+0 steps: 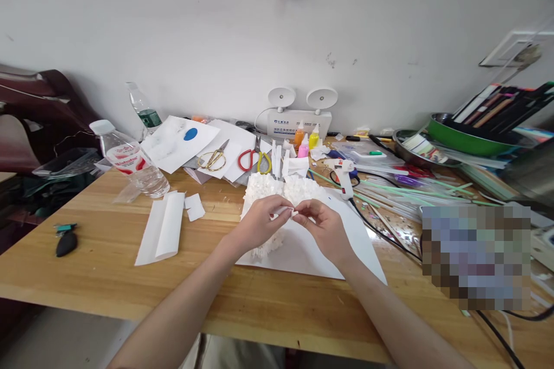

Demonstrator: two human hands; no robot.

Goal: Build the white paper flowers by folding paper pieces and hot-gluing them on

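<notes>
My left hand (263,220) and my right hand (321,225) meet above a white sheet of paper (320,253) on the wooden table (130,277). Both hands pinch the same small strip of white paper (286,210) between thumb and fingers. Just under and behind the hands lies a fluffy white shape (277,190) made of many small paper pieces, resting on the sheet. A white glue gun (346,180) stands to the right of that shape, its black cord trailing toward the table's front right.
A folded white paper (162,233) and a small scrap (194,206) lie left of the sheet. Two plastic bottles (130,160), gold scissors (213,158), red scissors (247,159), small paint bottles (304,143), straws (411,190) and a green bowl (467,138) crowd the back and right.
</notes>
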